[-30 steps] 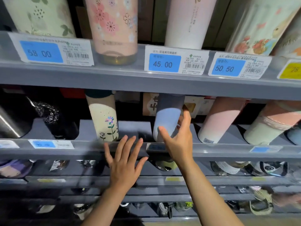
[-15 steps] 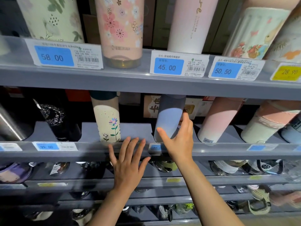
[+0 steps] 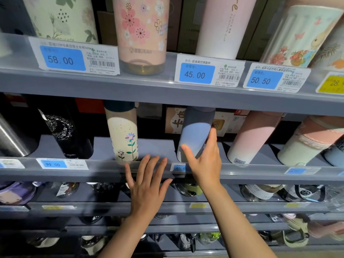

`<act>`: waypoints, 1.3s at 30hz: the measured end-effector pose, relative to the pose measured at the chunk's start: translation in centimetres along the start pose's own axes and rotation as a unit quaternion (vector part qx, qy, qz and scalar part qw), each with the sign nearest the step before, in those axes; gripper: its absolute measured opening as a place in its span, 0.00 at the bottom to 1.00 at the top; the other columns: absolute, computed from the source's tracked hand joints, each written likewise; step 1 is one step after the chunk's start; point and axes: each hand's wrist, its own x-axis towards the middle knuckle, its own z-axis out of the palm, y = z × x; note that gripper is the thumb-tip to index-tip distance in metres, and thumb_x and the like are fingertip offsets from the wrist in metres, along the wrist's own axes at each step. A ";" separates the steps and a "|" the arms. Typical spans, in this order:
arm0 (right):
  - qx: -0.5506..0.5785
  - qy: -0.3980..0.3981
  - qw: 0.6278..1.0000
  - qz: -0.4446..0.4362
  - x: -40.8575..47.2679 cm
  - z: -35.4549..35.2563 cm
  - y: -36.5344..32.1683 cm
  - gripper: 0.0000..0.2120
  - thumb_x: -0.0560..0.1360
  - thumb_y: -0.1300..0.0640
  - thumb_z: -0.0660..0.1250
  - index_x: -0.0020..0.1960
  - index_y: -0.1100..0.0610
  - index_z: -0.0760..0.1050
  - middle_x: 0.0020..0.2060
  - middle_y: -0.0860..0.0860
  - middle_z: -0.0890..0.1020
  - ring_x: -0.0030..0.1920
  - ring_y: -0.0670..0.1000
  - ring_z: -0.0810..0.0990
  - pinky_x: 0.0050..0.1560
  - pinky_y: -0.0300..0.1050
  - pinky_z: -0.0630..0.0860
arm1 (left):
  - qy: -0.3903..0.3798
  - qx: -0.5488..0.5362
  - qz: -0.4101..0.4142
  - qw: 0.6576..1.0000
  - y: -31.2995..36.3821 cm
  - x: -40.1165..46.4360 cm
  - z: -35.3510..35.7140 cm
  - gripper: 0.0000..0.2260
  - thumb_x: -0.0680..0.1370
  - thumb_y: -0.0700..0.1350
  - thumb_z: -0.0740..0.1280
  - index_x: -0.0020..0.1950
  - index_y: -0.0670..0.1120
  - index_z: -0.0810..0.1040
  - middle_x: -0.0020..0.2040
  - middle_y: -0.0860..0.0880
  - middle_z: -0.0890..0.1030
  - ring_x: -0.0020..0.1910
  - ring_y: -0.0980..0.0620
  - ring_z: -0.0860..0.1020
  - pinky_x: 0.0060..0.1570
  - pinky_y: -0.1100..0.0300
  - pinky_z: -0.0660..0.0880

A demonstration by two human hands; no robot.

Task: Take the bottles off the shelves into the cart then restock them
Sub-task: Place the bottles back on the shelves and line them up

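A blue-and-grey gradient bottle (image 3: 195,135) stands on the middle shelf (image 3: 260,172). My right hand (image 3: 204,161) wraps its lower part, thumb across the front and fingers along the right side. My left hand (image 3: 147,185) is spread flat over the shelf's front rail, fingertips just below a cream bottle with painted flowers (image 3: 122,138), and holds nothing. Right of the blue bottle lean a pink gradient bottle (image 3: 253,138) and a pink-and-cream bottle (image 3: 307,144). No cart is in view.
The top shelf (image 3: 149,86) carries a green floral bottle (image 3: 61,17), a pink blossom bottle (image 3: 143,32), a pale pink one (image 3: 223,25) and an illustrated one (image 3: 297,36). A black starry bottle (image 3: 63,131) and a steel flask (image 3: 11,138) stand at left. Lower shelves hold several bottles.
My left hand has crept up a little onto the shelf rail, toward the cream bottle. My right hand stays around the blue bottle, which has not left the shelf.
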 end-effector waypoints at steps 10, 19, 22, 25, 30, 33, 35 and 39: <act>-0.012 -0.021 1.000 0.012 -0.2 -0.4 -0.2 0.46 0.67 0.38 0.64 0.77 0.53 0.49 0.70 0.51 0.67 0.67 0.54 0.68 0.58 0.56 0.73 | 0.000 0.005 -0.001 1.000 0.0 0.0 0.2 0.25 0.77 0.58 0.61 0.72 0.50 0.66 0.67 0.49 0.70 0.70 0.46 0.66 0.73 0.37 0.45; -0.020 -0.019 0.999 0.019 0.0 -0.2 -0.5 0.43 0.69 0.40 0.67 0.75 0.52 0.50 0.67 0.52 0.70 0.64 0.56 0.71 0.55 0.58 0.75 | 0.003 0.005 0.003 1.000 -0.1 0.0 0.1 0.24 0.78 0.58 0.60 0.71 0.50 0.66 0.67 0.49 0.70 0.70 0.46 0.66 0.73 0.38 0.45; -0.039 -0.014 0.999 0.024 0.0 0.0 -0.6 0.46 0.70 0.40 0.70 0.78 0.55 0.49 0.70 0.53 0.67 0.69 0.55 0.66 0.58 0.56 0.71 | 0.009 0.010 0.008 1.000 -0.3 0.0 0.3 0.24 0.78 0.58 0.60 0.71 0.50 0.66 0.67 0.50 0.70 0.70 0.46 0.66 0.72 0.37 0.47; -0.052 -0.013 0.998 0.031 0.1 0.0 -1.0 0.49 0.69 0.38 0.71 0.78 0.55 0.48 0.69 0.53 0.66 0.68 0.55 0.66 0.57 0.55 0.71 | 0.011 0.010 0.013 1.000 -0.5 0.1 0.5 0.24 0.79 0.59 0.59 0.71 0.50 0.67 0.66 0.50 0.70 0.69 0.47 0.67 0.72 0.37 0.47; -0.041 -0.037 0.998 0.030 -0.1 -0.2 -0.8 0.50 0.68 0.36 0.69 0.78 0.53 0.44 0.73 0.50 0.63 0.71 0.53 0.64 0.60 0.56 0.70 | 0.006 -0.003 0.015 1.000 -0.7 0.1 0.6 0.22 0.82 0.60 0.53 0.71 0.50 0.67 0.66 0.50 0.70 0.69 0.47 0.67 0.71 0.36 0.48; -0.006 -0.044 0.998 0.052 -0.1 -0.4 -0.8 0.48 0.66 0.37 0.64 0.77 0.51 0.44 0.71 0.48 0.67 0.68 0.53 0.69 0.59 0.55 0.72 | 0.008 -0.001 0.015 1.000 -0.8 0.1 0.7 0.22 0.81 0.60 0.55 0.71 0.50 0.67 0.65 0.50 0.70 0.70 0.48 0.65 0.71 0.36 0.48; -0.002 -0.048 0.997 0.054 0.0 -0.4 -0.6 0.45 0.66 0.38 0.64 0.76 0.50 0.47 0.66 0.47 0.72 0.64 0.53 0.73 0.56 0.54 0.74 | 0.008 0.000 0.013 1.000 -0.8 0.0 0.8 0.23 0.80 0.60 0.57 0.71 0.51 0.67 0.65 0.50 0.70 0.71 0.49 0.62 0.71 0.36 0.48; -0.004 -0.050 0.998 0.049 0.1 -0.3 -0.3 0.43 0.69 0.42 0.70 0.75 0.50 0.49 0.65 0.48 0.73 0.62 0.54 0.74 0.54 0.55 0.75 | 0.007 -0.002 0.014 1.000 -0.8 0.1 0.8 0.22 0.82 0.61 0.53 0.71 0.51 0.67 0.65 0.50 0.70 0.72 0.49 0.62 0.71 0.37 0.47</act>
